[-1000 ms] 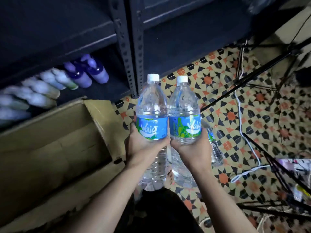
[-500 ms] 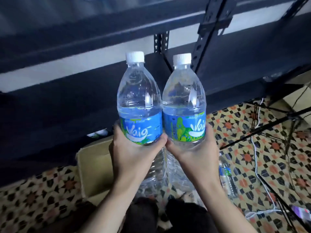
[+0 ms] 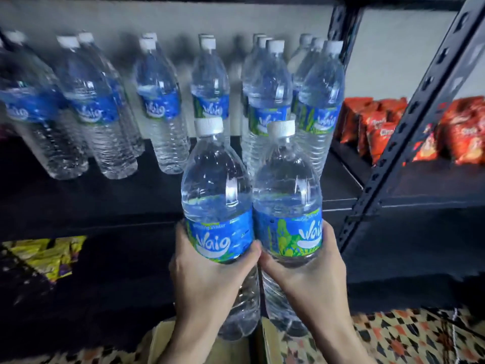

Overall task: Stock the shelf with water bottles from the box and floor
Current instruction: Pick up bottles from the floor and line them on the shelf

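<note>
I hold two clear water bottles with white caps and blue labels upright, side by side, in front of the black shelf (image 3: 110, 200). My left hand (image 3: 210, 274) grips the left bottle (image 3: 217, 195) around its middle. My right hand (image 3: 309, 271) grips the right bottle (image 3: 287, 198) the same way. The two bottles touch each other. Several like bottles (image 3: 160, 106) stand in rows on the shelf board behind them, with a gap between the middle row and the right rows.
Red snack bags (image 3: 378, 127) fill the neighbouring shelf on the right, past a black perforated upright (image 3: 409, 122). Yellow packets (image 3: 42, 256) lie on the lower shelf at left. The cardboard box's rim (image 3: 265, 340) shows below my hands, on the patterned tile floor (image 3: 409, 337).
Both hands have lifted the two bottles from near the floor and box up to the level of the stocked shelf. The view has tilted up, and the shelf's bottles have come into sight.
</note>
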{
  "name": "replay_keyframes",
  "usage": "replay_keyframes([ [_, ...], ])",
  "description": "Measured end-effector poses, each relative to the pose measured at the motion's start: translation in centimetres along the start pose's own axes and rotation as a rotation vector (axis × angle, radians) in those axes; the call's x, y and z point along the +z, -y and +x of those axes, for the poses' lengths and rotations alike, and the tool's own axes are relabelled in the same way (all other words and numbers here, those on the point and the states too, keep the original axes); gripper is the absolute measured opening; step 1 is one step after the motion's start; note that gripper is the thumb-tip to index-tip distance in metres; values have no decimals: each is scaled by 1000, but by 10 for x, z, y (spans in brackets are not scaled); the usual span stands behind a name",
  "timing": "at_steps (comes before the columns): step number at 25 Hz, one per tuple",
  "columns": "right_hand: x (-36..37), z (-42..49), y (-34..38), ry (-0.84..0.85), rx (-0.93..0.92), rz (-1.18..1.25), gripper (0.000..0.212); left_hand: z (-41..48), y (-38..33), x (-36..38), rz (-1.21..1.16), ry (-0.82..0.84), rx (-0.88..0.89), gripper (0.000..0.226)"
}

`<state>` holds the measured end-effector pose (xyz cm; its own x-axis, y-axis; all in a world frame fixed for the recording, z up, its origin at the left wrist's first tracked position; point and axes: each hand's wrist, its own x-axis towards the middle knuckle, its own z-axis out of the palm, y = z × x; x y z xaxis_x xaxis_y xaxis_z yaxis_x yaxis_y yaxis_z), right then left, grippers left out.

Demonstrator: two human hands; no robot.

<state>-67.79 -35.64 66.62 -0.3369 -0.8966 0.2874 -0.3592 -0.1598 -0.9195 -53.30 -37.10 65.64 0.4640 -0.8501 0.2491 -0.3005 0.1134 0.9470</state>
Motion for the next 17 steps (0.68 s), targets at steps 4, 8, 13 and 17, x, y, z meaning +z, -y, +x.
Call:
replay_keyframes([
  [4, 24, 23, 21, 19, -89, -1, 81, 31, -12, -14, -24, -57, 9, 93],
  [8, 50, 41, 43, 58, -120, -1, 73, 57, -27, -31, -37, -135, 31, 77],
  [13, 82, 63, 74, 111, -158, 15, 70, 97, -42, -56, -48, -164, 39, 77],
  [17, 109, 86, 92, 97, -187, 41, 70, 122, -53, -67, -44, -189, 61, 75],
])
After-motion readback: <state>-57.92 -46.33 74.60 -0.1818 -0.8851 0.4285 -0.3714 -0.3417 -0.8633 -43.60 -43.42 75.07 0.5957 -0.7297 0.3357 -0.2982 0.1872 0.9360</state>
